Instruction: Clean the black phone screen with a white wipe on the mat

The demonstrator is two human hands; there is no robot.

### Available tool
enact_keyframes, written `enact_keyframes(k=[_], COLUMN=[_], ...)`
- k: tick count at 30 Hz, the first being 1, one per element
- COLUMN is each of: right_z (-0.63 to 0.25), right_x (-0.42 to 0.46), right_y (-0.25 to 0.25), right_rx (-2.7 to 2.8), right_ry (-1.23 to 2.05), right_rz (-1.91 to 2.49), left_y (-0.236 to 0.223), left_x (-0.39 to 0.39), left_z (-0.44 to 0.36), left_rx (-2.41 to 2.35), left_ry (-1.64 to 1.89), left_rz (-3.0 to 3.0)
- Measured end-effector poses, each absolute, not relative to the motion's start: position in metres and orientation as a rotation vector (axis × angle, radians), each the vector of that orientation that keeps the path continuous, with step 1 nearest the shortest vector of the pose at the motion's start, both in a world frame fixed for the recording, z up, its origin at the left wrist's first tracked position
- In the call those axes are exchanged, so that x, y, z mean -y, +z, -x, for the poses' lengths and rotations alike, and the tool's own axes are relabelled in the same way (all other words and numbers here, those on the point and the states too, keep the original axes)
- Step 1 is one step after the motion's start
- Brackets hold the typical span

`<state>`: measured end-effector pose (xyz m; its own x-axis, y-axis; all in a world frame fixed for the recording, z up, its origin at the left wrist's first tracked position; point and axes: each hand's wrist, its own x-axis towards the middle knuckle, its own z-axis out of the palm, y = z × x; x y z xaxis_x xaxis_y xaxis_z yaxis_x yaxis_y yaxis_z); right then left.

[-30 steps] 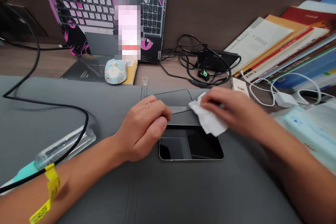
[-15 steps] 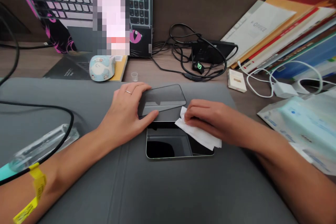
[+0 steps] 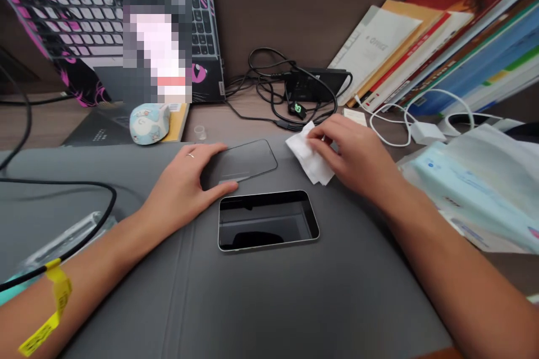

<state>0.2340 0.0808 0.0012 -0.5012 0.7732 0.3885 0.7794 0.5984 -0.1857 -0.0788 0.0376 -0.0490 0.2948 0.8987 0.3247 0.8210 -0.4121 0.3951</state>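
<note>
My left hand (image 3: 181,188) grips a clear, black-rimmed glass screen protector (image 3: 252,160) by its edges, with the thumb on the near edge and fingers on the far edge. A phone (image 3: 269,221) lies screen up on the grey mat, just nearer than the protector, its dark glass showing reflections. My right hand (image 3: 357,154) pinches a white tissue (image 3: 311,160) beyond the phone's right end, apart from both phone and protector.
A laptop (image 3: 206,33) stands tilted behind, with a light-blue mouse (image 3: 149,123) before it. Tangled black cables (image 3: 269,118) lie at the back. Books (image 3: 379,50) lean at right above a tissue pack (image 3: 471,179). A clear bottle (image 3: 67,241) lies left, beside a black cable (image 3: 107,185).
My right hand has lifted the tissue off the phone's right end and moved it away to the far side. The phone's whole screen now shows. My left hand keeps its hold; the view has shifted.
</note>
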Motion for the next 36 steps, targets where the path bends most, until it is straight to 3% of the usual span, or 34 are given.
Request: enact_keyframes(k=[12, 22, 30, 36], right_z=[-0.221, -0.206, -0.197, -0.185], right_x=[-0.067, -0.05, -0.03, -0.01], right_y=[0.003, 0.002, 0.003, -0.001], right_rx=[2.388, 2.269, 2.321, 2.37], right_ry=[0.08, 0.475, 0.893, 0.99], right_rz=[1.131, 1.07, 0.93, 0.861], left_y=[-0.04, -0.04, -0.039, -0.04], left_x=[-0.037, -0.04, -0.022, 0.001], left_z=[0.079, 0.075, 0.061, 0.041], left_rx=[-1.616, -1.535, -0.852, -0.647], left_ry=[0.657, 1.186, 1.42, 1.334], left_rz=[-2.66, -1.976, -1.376, -1.442])
